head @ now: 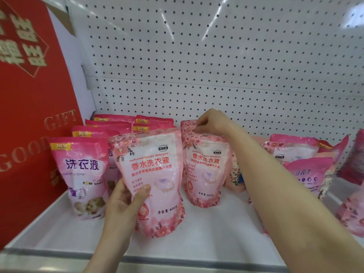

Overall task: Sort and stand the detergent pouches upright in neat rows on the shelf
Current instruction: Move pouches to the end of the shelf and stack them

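Head, left hand gripping pouch, near shelf edge

Red cardboard gift box, left end of white metal shelf: cut by left and top edges. Deep-pink plastic pouches, back left corner: top strips only, rest hidden, one behind another. Floral pouch, mid-shelf: mostly behind the right forearm. Pink pouches, right end: cut by the edge, print blurred. Left hand: fingers hidden behind pale rose-printed pouch.

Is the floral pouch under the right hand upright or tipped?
Upright: the floral pouch stands on its base on the shelf, right hand pinching its top edge.
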A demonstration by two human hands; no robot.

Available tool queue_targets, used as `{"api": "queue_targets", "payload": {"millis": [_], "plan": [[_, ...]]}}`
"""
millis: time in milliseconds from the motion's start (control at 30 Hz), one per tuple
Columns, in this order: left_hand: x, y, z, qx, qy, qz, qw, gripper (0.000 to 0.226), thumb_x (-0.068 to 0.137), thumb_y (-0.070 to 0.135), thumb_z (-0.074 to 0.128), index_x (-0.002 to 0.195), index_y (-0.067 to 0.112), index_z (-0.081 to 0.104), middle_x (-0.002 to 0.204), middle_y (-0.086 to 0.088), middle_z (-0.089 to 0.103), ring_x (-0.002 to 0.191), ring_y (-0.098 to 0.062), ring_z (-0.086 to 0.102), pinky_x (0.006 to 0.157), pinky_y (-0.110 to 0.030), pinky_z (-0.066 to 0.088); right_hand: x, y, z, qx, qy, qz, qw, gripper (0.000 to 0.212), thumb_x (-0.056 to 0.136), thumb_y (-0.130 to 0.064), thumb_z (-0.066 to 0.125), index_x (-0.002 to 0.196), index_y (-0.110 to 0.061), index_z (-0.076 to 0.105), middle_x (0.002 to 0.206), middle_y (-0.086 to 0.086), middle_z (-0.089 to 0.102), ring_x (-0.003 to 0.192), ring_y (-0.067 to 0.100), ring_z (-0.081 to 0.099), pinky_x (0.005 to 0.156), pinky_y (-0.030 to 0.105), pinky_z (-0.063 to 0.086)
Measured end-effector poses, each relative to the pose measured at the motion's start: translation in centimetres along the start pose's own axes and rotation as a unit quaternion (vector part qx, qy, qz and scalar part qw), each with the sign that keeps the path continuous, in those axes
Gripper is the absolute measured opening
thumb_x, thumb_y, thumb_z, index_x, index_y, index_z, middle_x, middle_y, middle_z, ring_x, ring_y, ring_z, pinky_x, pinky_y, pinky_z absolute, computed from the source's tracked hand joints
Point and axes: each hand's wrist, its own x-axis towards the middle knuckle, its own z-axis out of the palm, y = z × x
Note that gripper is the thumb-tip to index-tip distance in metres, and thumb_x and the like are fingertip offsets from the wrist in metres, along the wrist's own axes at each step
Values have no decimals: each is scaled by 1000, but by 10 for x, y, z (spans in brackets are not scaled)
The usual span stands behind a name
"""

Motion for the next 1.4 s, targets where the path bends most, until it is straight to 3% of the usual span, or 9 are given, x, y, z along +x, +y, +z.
{"api": "queue_targets", "payload": {"millis": [67,167,500,700,867,1100,1200,1300,1400], "plan": [[-3,-1,1,4,0,2,1000,37,70,24,70,107,19,65,101,0,75,91,-17,72,66,-22,58,-3,0,-4,-15,2,2,1000,4,84,-18,77,87,-20,75,77,-5,66,68,12,58,68,26,46],[-7,-2,4,7,-2,4,1000,39,74,20,69,112,14,63,103,-1,75,93,-18,72,70,-24,59,-6,3,-9,-33,11,-1,999,24,82,-18,79,106,-23,76,94,-3,71,80,15,66,75,29,54],[-11,1,10,-4,-15,8,1000,37,73,21,69,109,16,63,101,0,75,89,-14,72,65,-19,56,-15,7,-9,-118,69,70,988,18,84,-19,76,102,-25,77,106,4,73,95,25,68,84,37,57],[-12,-6,10,-13,-14,11,1000,31,72,22,70,103,21,65,102,-1,75,88,-12,72,66,-18,56,-46,-8,-18,-18,47,-15,999,25,79,-46,77,90,-23,80,79,-2,73,66,10,61,68,27,54],[-11,-12,13,-14,-23,-7,1000,35,72,25,71,107,21,65,104,0,75,93,-15,72,68,-21,57,-53,-7,-1,-154,55,-18,986,22,82,-16,76,104,-14,76,100,7,75,93,28,68,85,40,57],[-13,-19,21,15,-65,-26,997,26,83,11,69,106,24,65,103,2,75,94,-16,71,72,-25,58,-64,7,4,-107,81,-26,991,31,86,-15,73,117,-18,72,107,4,74,103,24,66,94,39,52],[-16,-22,31,17,-91,-29,995,30,86,7,68,107,28,65,104,5,74,95,-12,71,72,-19,56,-89,-4,-8,54,145,-92,984,32,89,-33,70,121,-30,69,110,-13,72,102,4,66,96,30,52],[-16,-25,46,5,-119,-32,992,34,85,7,68,111,28,64,107,6,74,98,-10,70,74,-19,55,-122,-19,-8,126,46,-149,980,30,86,-52,66,110,-35,72,107,-24,72,99,-8,65,90,17,52],[-14,-29,63,8,-143,-39,989,36,85,7,69,114,27,62,108,6,73,99,-10,69,74,-20,55,-131,-15,4,74,42,-118,989,24,87,-35,73,104,-18,76,101,-6,76,95,8,69,92,35,54]]}}
